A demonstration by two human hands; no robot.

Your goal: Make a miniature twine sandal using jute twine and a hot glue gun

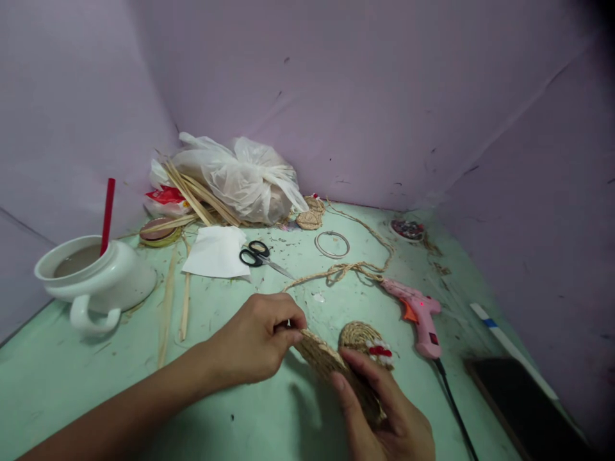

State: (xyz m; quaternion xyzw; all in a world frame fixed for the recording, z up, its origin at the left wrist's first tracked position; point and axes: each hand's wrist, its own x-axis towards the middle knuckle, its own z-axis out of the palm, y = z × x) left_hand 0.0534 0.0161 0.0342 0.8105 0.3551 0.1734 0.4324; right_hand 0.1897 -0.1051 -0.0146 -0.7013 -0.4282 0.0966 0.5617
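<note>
A coiled piece of braided straw cord (321,356) is held tilted above the table, its edge turned up. My right hand (389,410) grips it from the near right side, thumb and fingers on either side of the coil. My left hand (269,336) pinches the cord at the coil's far left edge. From behind this hand the loose braided cord (307,278) runs over the table, loops into a tangle and curves toward the back. Just beyond my right fingers lies another flat coil (360,336) with red and white beads.
A pink glue gun (423,314) with a black cable lies to the right, near a dark flat object (523,410). Black-handled scissors (259,254), white paper (216,251) and a metal ring (332,244) lie farther back. A white pot (115,275) stands left, a plastic bag (245,179) behind.
</note>
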